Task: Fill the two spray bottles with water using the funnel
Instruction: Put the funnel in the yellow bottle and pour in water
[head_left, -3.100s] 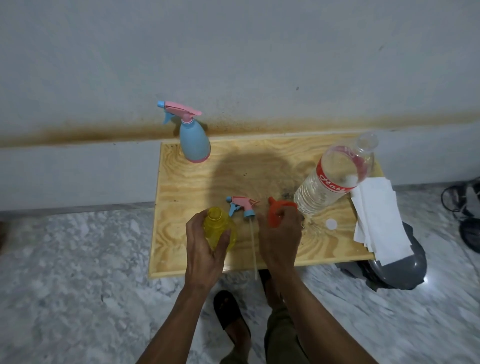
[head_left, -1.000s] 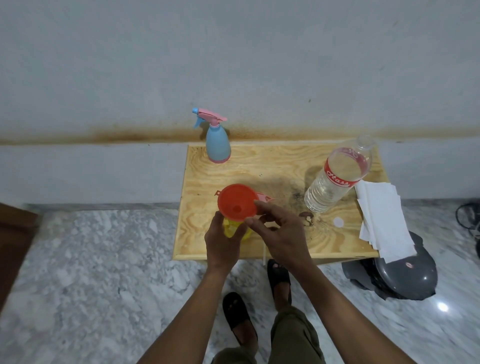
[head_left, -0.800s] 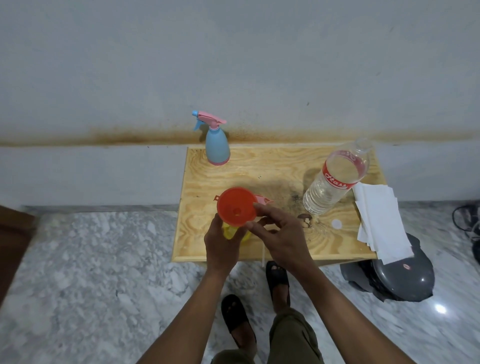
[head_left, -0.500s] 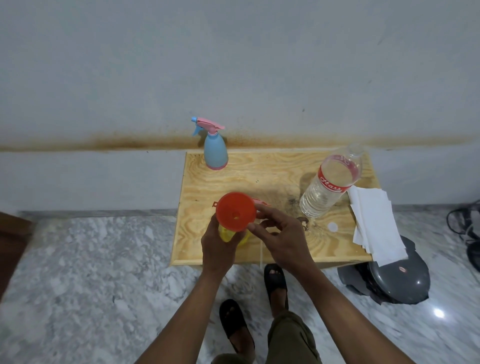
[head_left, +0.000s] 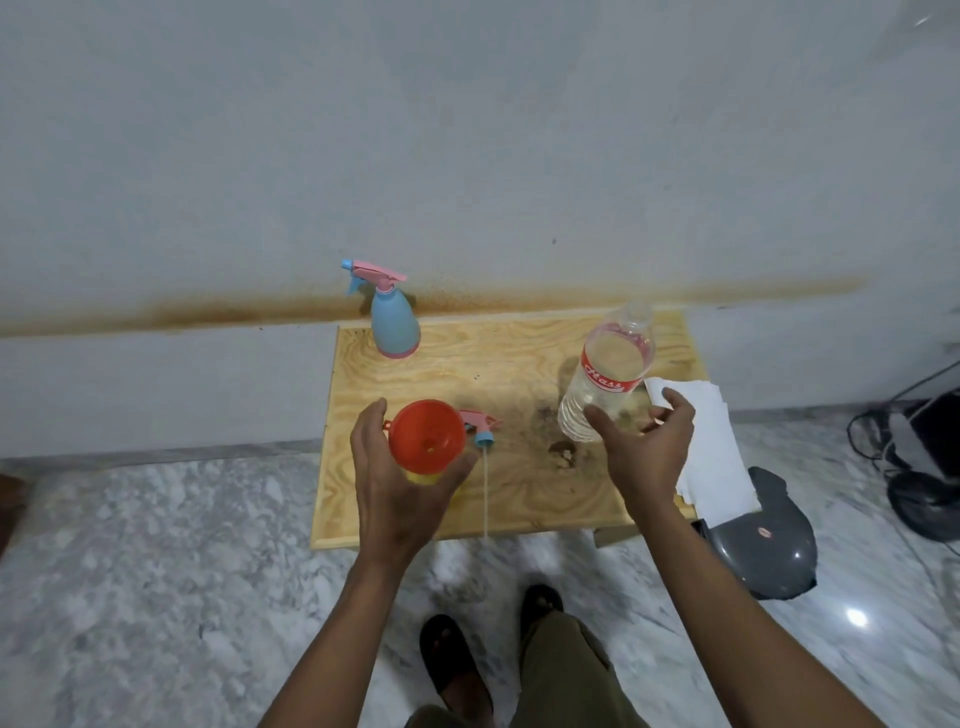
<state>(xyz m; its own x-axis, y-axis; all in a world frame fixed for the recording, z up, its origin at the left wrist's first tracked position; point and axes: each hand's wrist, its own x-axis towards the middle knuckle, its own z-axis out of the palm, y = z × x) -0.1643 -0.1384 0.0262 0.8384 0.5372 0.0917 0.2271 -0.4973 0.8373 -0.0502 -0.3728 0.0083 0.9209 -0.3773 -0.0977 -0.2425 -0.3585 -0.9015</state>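
My left hand (head_left: 400, 493) grips the yellow spray bottle (head_left: 422, 477), mostly hidden under the orange funnel (head_left: 427, 435) that sits in its neck. Its pink and blue spray head (head_left: 482, 425) lies on the wooden table (head_left: 498, 364) just right of the funnel, its dip tube pointing toward the front edge. My right hand (head_left: 647, 447) is open, fingers spread, right beside the lower part of the clear water bottle (head_left: 605, 379) with a red label, uncapped. A blue spray bottle (head_left: 393, 325) with its pink head on stands at the back left.
White paper napkins (head_left: 711, 441) hang over the table's right edge. A small white cap is hidden behind my right hand. A grey round object (head_left: 763, 551) lies on the marble floor to the right, cables and a dark device (head_left: 924, 467) beyond. The wall runs behind the table.
My right hand has let go of the funnel, now seated in the yellow bottle, and moved right to the water bottle. My left hand still holds the yellow bottle.
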